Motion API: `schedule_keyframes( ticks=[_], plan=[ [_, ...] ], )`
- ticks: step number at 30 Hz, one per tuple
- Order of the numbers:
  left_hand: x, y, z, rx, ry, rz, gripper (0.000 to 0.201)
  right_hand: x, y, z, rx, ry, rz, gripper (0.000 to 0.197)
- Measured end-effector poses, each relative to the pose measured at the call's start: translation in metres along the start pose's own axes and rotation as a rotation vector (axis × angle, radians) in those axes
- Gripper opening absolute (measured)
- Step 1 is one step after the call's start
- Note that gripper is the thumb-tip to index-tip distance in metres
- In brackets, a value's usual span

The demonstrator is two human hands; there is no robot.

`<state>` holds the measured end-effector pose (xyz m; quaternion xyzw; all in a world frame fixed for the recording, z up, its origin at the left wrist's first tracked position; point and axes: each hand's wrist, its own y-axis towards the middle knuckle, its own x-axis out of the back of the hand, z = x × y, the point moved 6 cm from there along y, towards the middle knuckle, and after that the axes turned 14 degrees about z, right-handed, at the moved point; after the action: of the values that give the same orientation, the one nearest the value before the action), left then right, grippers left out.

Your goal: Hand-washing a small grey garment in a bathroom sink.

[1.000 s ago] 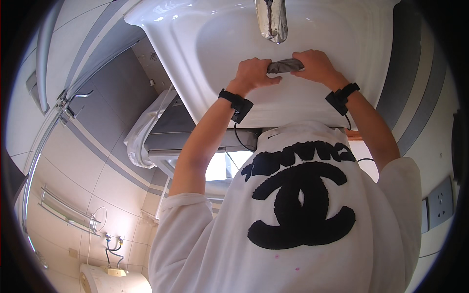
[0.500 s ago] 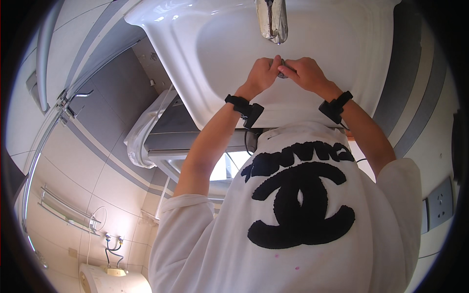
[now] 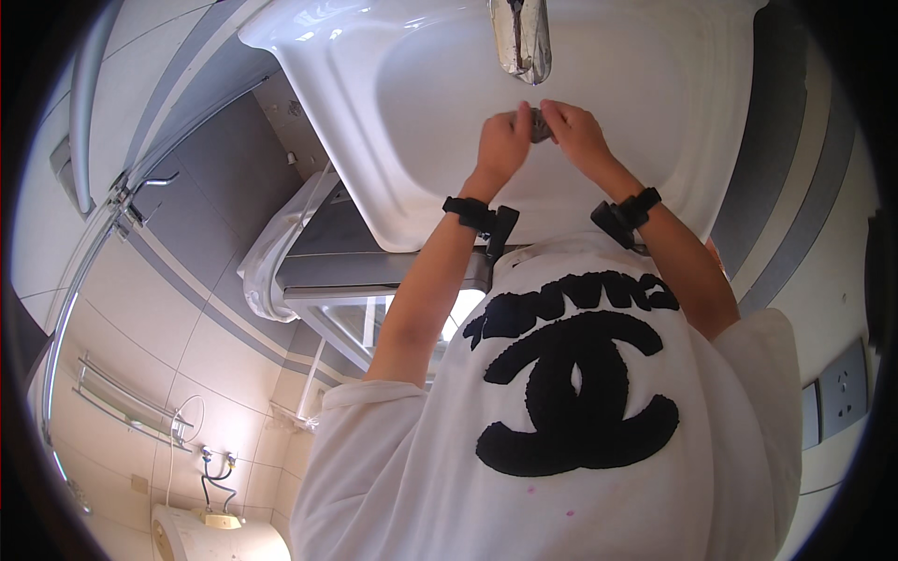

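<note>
Over the white sink basin (image 3: pixel 449 103), just below the tap, my two hands come together around a small round dark grey piece (image 3: pixel 540 125). It looks like metal, perhaps a drain cover, but its kind is not clear. My left hand (image 3: pixel 503 145) is closed at its left side, thumb pointing up along it. From the right, my right hand (image 3: pixel 575 134) pinches its edge with thumb and fingers. The fingertips beneath are mostly hidden. Each wrist carries a black strap with a small black box: the left strap (image 3: pixel 477 215) and the right strap (image 3: pixel 627 217).
A chrome tap (image 3: pixel 522 42) overhangs the basin right above my hands. Left of the sink stands a grey-topped appliance (image 3: pixel 374 271) with a white cloth-like bundle (image 3: pixel 271 266) beside it. A wall socket (image 3: pixel 844 385) is at the right, a white water heater (image 3: pixel 220 538) at lower left.
My hands have drawn slightly apart and turned more upright, uncovering more of the grey piece, which now shows a little higher. Both forearms have moved inward.
</note>
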<state>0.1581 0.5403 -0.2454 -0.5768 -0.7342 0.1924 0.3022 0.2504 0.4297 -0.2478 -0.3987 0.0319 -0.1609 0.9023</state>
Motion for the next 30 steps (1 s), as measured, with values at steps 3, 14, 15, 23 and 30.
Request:
schedule_keyframes(
  ticks=[3,14,15,23,30],
  plan=[
    [0.002,0.007,0.011,0.150,-0.226,-0.001,0.057,-0.008,-0.011,0.019,0.147,-0.063,-0.063,0.050],
    [-0.002,0.003,-0.015,0.177,-0.261,-0.133,0.053,0.006,-0.007,0.018,-0.015,0.095,-0.136,0.048],
    [-0.006,0.001,-0.019,0.176,-0.261,-0.130,0.053,0.006,-0.007,0.021,-0.001,0.032,-0.100,0.048],
    [-0.010,0.001,-0.002,0.185,-0.230,-0.104,0.059,0.000,-0.014,0.014,-0.057,0.092,-0.151,0.045],
    [-0.016,0.004,-0.041,0.059,-0.038,-0.084,0.050,0.014,-0.007,-0.015,-0.130,0.373,-0.171,0.046]
  ],
)
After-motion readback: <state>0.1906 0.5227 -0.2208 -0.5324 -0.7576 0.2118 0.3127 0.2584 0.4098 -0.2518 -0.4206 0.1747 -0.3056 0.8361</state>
